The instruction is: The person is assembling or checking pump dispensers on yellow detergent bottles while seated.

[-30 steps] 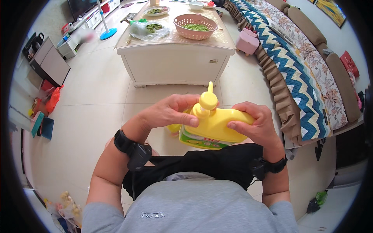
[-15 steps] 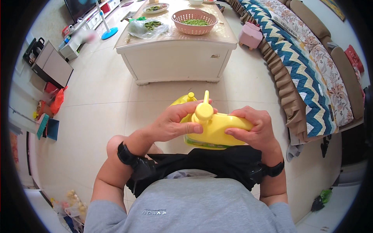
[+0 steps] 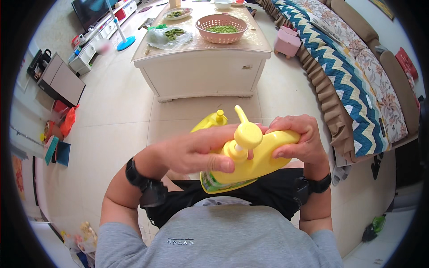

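A yellow pump bottle [image 3: 263, 158] is tilted over my lap, its green-patterned label toward the lower left. My right hand [image 3: 299, 140] grips its handle, thumb on the near side. My left hand [image 3: 192, 152], slightly blurred, is round the pump's collar, with the thumb in front and the fingers passing behind. The pump head [image 3: 248, 135] stands above the collar, its spout pointing up and away from me. Beyond my left hand is a second yellow bottle [image 3: 211, 121] with a capped neck; my hand hides its lower part.
Ahead stands a white table [image 3: 201, 76] bearing a pink colander [image 3: 222, 29] of green pieces, a plastic bag [image 3: 167, 36] with greens and a plate [image 3: 178, 14]. A sofa [image 3: 357, 89] runs along the right, near a pink stool [image 3: 287, 42]. A low cabinet [image 3: 60, 80] is at the left.
The pump bottle has come nearer to me and tilted, its base swinging down to the left. The pump head has shifted right and shows more stem. My left hand has turned flatter, uncovering more of the second bottle.
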Motion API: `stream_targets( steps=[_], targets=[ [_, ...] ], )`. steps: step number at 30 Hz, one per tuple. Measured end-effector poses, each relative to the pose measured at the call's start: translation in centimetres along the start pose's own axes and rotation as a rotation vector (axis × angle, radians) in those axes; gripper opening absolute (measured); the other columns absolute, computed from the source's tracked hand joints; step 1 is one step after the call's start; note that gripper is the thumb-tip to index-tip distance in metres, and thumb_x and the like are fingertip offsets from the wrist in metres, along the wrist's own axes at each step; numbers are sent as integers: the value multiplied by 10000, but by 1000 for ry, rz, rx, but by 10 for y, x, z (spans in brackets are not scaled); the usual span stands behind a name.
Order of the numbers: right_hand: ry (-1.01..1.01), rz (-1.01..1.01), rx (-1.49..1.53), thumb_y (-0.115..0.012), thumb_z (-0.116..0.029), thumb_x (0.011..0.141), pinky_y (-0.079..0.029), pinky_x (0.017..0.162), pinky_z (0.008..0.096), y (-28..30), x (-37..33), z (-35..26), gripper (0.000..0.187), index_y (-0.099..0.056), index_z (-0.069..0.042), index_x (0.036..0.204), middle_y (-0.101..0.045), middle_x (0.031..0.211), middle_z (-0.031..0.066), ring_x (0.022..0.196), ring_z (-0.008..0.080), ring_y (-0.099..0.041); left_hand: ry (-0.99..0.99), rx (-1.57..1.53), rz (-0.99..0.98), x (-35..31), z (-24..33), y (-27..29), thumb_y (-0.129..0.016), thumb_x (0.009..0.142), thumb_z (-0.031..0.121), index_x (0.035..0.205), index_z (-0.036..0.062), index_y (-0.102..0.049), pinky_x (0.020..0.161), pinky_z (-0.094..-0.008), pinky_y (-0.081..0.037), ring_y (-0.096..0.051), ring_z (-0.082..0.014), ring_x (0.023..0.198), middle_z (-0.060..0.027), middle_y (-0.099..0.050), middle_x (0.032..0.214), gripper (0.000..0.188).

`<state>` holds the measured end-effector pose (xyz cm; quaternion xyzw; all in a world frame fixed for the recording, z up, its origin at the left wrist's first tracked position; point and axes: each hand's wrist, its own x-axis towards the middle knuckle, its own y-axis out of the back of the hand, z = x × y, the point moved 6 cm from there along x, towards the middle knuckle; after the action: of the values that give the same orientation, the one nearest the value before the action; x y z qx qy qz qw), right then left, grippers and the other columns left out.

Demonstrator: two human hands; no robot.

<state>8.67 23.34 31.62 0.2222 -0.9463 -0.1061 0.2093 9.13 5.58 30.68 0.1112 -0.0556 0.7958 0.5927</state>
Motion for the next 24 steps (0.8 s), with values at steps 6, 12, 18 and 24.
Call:
stream_targets(
  steps=[6, 12, 18, 24],
  targets=[
    [53, 2, -281, -833, -154, 638, -469, 589, 228, -8, 2, -20, 304, -680, -20, 864, -649, 715, 58, 641, 142, -627, -70, 232, 161, -13, -3, -11, -550, 916, 307, 1109, 59, -503, 1115, -484, -102, -196, -357, 1384, -198, -307, 1447, 318],
    [-119, 89, 0, -809, -122, 682, -480, 616, 228, -18, 0, 10, 268, -673, 2, 877, -657, 754, 54, 682, 103, -617, 98, 69, 308, -19, -16, 9, -585, 902, 277, 1089, 51, -523, 1100, -459, -186, -284, -298, 1346, -151, -396, 1396, 299],
    [-149, 102, -15, -795, -106, 701, -492, 659, 222, -16, 2, 11, 256, -668, 15, 888, -666, 806, 50, 740, 96, -618, 32, -42, 275, -10, -4, 23, -595, 900, 272, 1081, 25, -582, 1042, -394, -314, -427, -243, 1228, -111, -503, 1279, 307],
    [-128, 131, -42, -797, -120, 707, -492, 660, 215, -12, 2, 11, 259, -668, 16, 886, -668, 798, 51, 740, 88, -615, 124, -15, 260, -22, -17, 28, -659, 856, 249, 1233, 9, -524, 1067, -400, -281, -406, -226, 1257, -116, -476, 1316, 467]
  ],
)
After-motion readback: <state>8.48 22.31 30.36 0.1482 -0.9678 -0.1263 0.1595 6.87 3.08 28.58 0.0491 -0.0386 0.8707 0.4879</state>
